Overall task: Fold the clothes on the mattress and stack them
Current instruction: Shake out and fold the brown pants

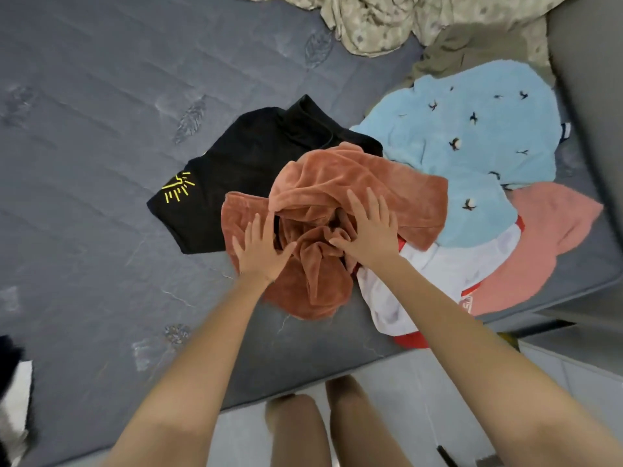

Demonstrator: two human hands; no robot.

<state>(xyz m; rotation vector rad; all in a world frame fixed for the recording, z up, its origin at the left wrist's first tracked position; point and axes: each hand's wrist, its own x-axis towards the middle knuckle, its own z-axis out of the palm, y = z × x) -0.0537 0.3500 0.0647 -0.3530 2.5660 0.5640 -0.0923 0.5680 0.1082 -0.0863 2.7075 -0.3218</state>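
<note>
A crumpled rust-brown velvety garment [357,187] lies on the grey mattress [101,129], on top of a heap of clothes. My left hand [261,247] rests on its left part with fingers spread and straight. My right hand [369,227] lies flat on its middle folds, fingers spread. Behind the brown piece a black garment with a yellow print [242,163] lies flat. To the right are a fluffy light-blue piece with dark bird marks [472,146], a white piece with red trim [435,274] and a pink fuzzy piece [546,244].
A beige patterned sheet [387,18] and an olive cloth [472,48] are bunched at the far right. The mattress edge runs near my legs [337,429], above a tiled floor. A black-and-white object [15,392] pokes in at the left edge. Bare mattress stretches to the left.
</note>
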